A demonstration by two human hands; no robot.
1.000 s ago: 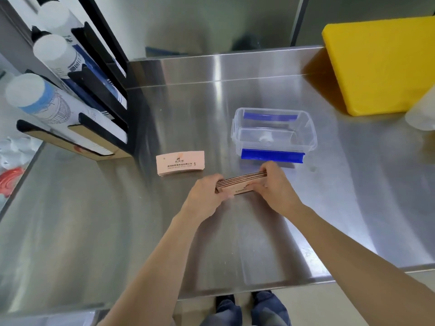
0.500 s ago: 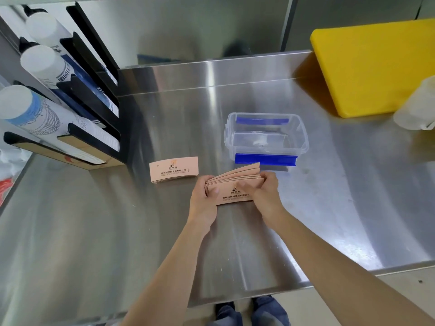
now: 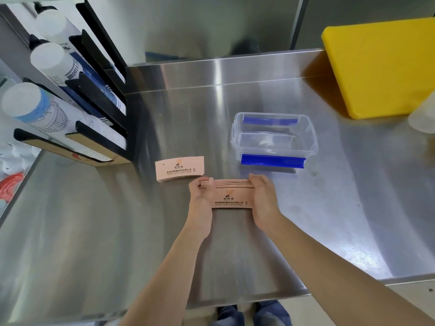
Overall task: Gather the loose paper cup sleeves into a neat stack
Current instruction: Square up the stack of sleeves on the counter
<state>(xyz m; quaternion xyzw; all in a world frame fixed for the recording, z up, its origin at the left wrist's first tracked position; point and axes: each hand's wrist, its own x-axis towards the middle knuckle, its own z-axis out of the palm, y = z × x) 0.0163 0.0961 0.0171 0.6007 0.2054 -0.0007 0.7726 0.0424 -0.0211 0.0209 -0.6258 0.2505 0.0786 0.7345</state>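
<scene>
A bundle of flat pinkish-brown cup sleeves (image 3: 231, 196) with dark print rests on the steel counter in front of me. My left hand (image 3: 200, 198) grips its left end and my right hand (image 3: 264, 198) grips its right end, squeezing the sleeves together. The far edges of several sleeves fan slightly behind the front one. A second small stack of the same sleeves (image 3: 179, 169) lies flat on the counter to the left, just beyond my left hand, untouched.
A clear plastic box with blue clips (image 3: 274, 140) stands just beyond the held sleeves. A black rack of paper cups (image 3: 94, 114) lines the left side. A yellow cutting board (image 3: 386, 64) leans at the back right, next to a translucent container (image 3: 423, 116).
The held sleeves have gone from tilted and fanned to level and more squared up between my hands. Both hands now press on the ends. The other stack has not moved.
</scene>
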